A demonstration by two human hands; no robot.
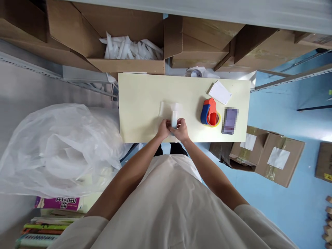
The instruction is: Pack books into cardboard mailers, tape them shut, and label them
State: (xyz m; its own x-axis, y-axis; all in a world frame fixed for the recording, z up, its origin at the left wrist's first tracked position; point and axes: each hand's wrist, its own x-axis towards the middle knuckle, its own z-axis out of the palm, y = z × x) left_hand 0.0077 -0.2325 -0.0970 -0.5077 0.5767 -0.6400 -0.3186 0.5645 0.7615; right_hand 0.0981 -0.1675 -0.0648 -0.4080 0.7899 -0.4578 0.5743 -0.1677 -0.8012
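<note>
My left hand (163, 129) and my right hand (181, 129) meet over the near middle of a pale yellow table (140, 100). Both are closed in a pinch on the near end of a small light-blue, box-like item (174, 118). It lies on a clear plastic bag (166, 109) spread flat on the table. My fingers hide the item's near end.
A red and blue tape dispenser (210, 114) sits right of my hands, with a white card (220, 92) and a blurred purple patch (230, 120) nearby. An open carton of white bags (132, 48) stands behind the table. A big plastic sack (57, 148) lies left, taped boxes (269, 155) right.
</note>
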